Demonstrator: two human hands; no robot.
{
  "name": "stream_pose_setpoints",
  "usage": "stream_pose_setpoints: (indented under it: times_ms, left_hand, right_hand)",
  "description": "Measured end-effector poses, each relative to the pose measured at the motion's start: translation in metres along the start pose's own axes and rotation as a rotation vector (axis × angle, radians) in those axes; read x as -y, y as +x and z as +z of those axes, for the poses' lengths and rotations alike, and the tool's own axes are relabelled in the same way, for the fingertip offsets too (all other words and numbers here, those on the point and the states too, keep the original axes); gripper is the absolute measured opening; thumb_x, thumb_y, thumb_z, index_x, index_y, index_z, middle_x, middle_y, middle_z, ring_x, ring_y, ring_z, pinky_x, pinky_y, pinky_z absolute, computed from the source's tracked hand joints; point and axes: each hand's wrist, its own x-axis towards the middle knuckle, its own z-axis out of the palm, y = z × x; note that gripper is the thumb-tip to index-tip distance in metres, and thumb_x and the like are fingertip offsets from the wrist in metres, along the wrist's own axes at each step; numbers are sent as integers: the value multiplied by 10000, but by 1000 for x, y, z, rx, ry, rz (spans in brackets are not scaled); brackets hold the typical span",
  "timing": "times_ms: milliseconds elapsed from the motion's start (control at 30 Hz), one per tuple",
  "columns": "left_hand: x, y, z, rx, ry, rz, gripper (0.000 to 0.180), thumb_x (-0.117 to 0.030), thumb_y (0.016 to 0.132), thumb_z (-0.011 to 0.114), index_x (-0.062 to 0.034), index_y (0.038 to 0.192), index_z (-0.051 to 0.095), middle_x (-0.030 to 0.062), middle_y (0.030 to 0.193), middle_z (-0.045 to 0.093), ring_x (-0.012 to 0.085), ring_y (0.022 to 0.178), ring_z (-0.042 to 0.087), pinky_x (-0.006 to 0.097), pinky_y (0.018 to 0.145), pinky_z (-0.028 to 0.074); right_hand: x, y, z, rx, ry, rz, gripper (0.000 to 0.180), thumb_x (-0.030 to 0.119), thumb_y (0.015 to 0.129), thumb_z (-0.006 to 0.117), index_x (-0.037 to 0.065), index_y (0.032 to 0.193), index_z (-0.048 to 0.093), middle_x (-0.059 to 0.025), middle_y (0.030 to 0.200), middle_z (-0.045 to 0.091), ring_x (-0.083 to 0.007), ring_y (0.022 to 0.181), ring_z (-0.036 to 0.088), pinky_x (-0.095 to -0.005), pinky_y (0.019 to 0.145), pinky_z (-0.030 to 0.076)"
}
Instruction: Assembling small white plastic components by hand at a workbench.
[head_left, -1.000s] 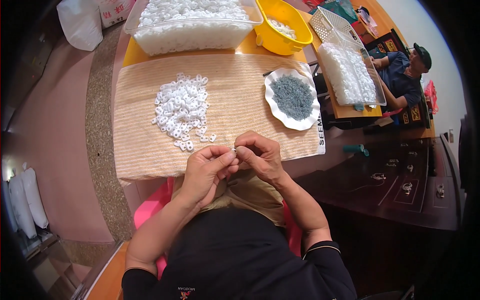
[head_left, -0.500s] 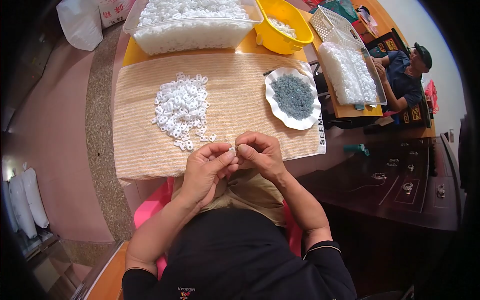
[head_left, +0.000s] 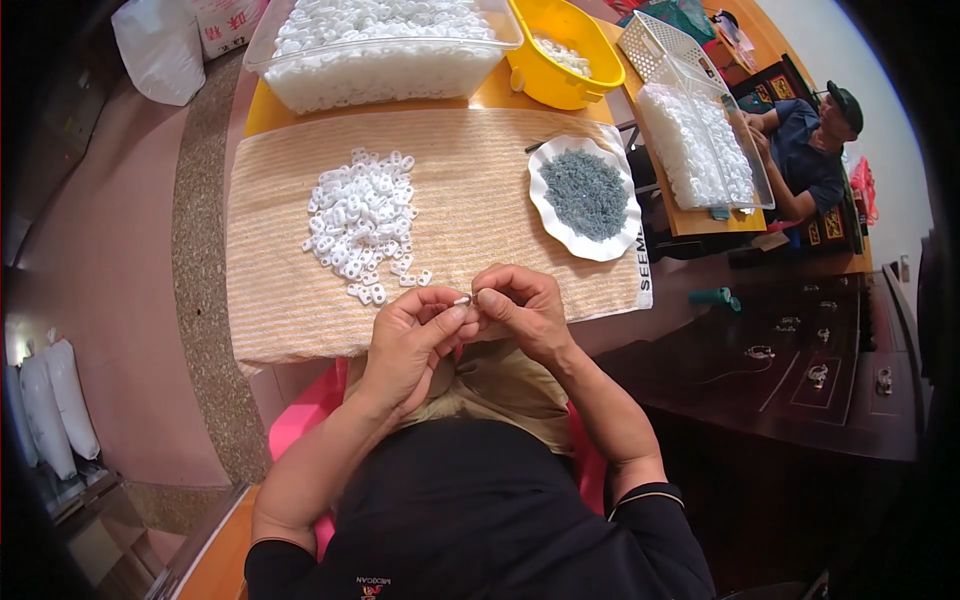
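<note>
My left hand (head_left: 415, 335) pinches a small white plastic piece (head_left: 461, 301) between thumb and forefinger. My right hand (head_left: 524, 308) meets it fingertip to fingertip, its thumb and forefinger closed at the piece's right end; whatever they grip there is too small to make out. Both hands are over my lap at the towel's near edge. Just beyond them lies a loose heap of white two-holed plastic pieces (head_left: 360, 215) on the striped towel (head_left: 470, 190). To the right, a white scalloped plate (head_left: 541, 215) holds many tiny grey-blue parts (head_left: 585, 195).
A clear bin (head_left: 385, 65) full of white pieces and a yellow basin (head_left: 530, 82) stand at the back of the table. At a second table on the right, a person (head_left: 815, 150) sits behind another filled bin (head_left: 700, 150). A dark wooden surface (head_left: 760, 400) lies to my right.
The white piece has turned slightly between my fingertips and now looks narrower. Both hands stay in nearly the same place, and the heap and plate look unchanged.
</note>
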Motion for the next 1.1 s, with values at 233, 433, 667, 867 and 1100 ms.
stream_pose_setpoints:
  times_ms: [233,433,667,867,1100]
  left_hand:
    - [1,-1,2,29,78,9,142,-37,887,620,-6,1021,588,94,878,672,135,775,654,222,704,533]
    - [-1,-2,4,32,146,71,102,-41,890,612,11,976,596,88,896,656,137,795,641,257,743,551]
    - [2,0,-2,21,117,105,106,-16,887,602,4,991,591,92,876,652,143,777,643,264,736,555]
    - [0,0,0,-24,45,62,151,-2,879,603,5,1030,592,98,866,652,150,771,646,267,727,558]
    - [0,1,-2,-45,21,40,153,-5,870,616,10,1022,602,104,856,659,158,762,652,269,726,561]
  right_hand:
    - [-1,-1,-2,-24,15,-4,116,89,908,614,-23,939,613,-63,909,612,-94,747,597,-221,647,501]
    - [-1,-1,0,4,30,8,122,91,908,614,-27,940,613,-60,908,609,-94,733,591,-217,644,496]
    - [0,-2,3,7,22,34,108,79,910,606,-28,926,610,-64,895,601,-94,704,580,-216,625,493]
    - [-2,-1,3,25,54,33,98,66,913,594,-31,921,608,-67,893,599,-96,695,579,-219,623,494]
    - [-3,-1,3,25,21,35,99,63,910,599,-33,928,614,-67,905,604,-94,720,581,-212,645,499]
